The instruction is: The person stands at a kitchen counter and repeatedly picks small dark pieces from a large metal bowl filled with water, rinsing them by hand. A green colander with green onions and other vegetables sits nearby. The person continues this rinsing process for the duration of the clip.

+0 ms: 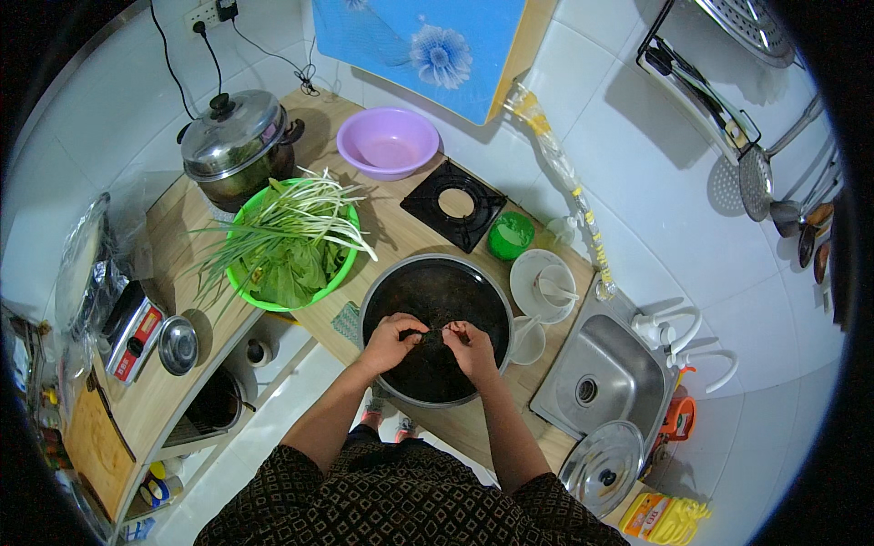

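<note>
A wide, grey-rimmed round basin [504, 293] stands on the wooden counter in front of me, with dark contents [437, 286] that I cannot identify. Over its middle, my left hand [394, 342] and my right hand [471, 347] face each other with thumb and fingers pinched. A tiny dark piece [435, 330] shows between the fingertips; its kind is too small to make out. Left of the basin, a bright green bowl [353, 258] holds leafy greens [293, 273] and long scallion-like stalks [311, 211]. White bowls [573, 315] with spoons sit against the right side.
A lidded pot [235, 147], a purple basin [389, 170] and a black stove grate [437, 222] stand toward the back. A steel sink [608, 348] lies right, beside a glass lid [604, 471]. Far left are a kitchen scale [136, 341] and a cutting board [99, 450].
</note>
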{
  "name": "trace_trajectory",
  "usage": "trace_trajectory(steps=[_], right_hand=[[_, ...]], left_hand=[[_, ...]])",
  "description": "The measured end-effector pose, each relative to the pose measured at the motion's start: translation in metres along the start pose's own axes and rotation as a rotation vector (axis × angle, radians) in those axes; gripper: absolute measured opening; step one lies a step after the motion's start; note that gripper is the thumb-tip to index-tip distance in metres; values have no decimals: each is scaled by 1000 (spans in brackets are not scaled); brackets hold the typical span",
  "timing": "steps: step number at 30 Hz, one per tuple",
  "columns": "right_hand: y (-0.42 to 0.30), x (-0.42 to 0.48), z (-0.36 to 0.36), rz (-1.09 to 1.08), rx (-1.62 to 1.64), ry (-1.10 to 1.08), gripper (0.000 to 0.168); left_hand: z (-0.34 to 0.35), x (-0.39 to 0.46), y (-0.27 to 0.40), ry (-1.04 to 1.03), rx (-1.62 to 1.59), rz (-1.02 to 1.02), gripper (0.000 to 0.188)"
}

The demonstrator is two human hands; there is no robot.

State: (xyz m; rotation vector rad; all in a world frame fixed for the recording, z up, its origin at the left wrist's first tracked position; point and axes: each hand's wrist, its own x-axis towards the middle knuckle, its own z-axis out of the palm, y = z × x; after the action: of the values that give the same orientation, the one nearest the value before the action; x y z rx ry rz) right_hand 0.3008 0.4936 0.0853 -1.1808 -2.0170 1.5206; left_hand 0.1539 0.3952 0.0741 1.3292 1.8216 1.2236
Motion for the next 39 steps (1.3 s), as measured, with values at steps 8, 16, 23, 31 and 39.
trace_trajectory(steps=[8, 16, 23, 31, 39], right_hand=[[-7, 0, 0, -63, -120, -64, 27], [-17, -4, -12, -88, -745, 41, 17], [9, -4, -3, -163, -1384, -582, 11], [-44, -1, -22, -124, -970, -297, 20], [-31, 3, -8, -1, -366, -270, 25]], left_hand=[[2, -1, 13, 101, -19, 25, 13], [3, -3, -8, 207, 29, -17, 10], [8, -3, -14, 210, 20, -70, 11], [6, -3, -2, 251, 56, -51, 8], [14, 0, -13, 147, -155, -59, 8]])
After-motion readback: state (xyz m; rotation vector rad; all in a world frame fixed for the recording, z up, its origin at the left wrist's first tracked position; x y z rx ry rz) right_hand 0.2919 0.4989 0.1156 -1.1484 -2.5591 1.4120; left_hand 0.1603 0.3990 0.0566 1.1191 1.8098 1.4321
